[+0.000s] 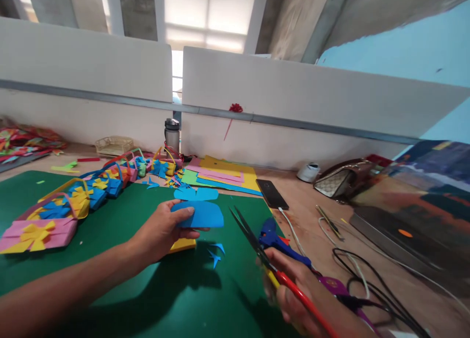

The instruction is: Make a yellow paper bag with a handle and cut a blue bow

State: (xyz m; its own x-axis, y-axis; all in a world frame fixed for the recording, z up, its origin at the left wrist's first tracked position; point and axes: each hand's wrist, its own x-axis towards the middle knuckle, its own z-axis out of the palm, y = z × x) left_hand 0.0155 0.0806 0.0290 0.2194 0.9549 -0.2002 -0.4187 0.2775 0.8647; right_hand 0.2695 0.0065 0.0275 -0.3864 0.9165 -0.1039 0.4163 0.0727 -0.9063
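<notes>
My left hand (157, 230) pinches a blue paper piece (203, 214) with rounded corners, thumb on top, above a green cutting mat (147, 299). Just behind it shows another blue paper strip (196, 194) with notches; whether it is joined to the held piece I cannot tell. Scissors (253, 237) with red and yellow handles are held in my right hand (290, 284), blades slightly apart and pointing away from me, clear of the paper. Small blue paper scraps (216, 259) lie on the mat between my hands. Part of a yellow paper piece (183, 245) shows beneath my left hand.
Small paper baskets (91, 193) with bows line the left. Coloured sheets (227, 174), a bottle (172, 135) and a phone (272, 193) lie or stand farther back. Beside my right hand are a blue glue gun (273, 237) and black cables (362, 279). A handbag (341, 179) sits back right.
</notes>
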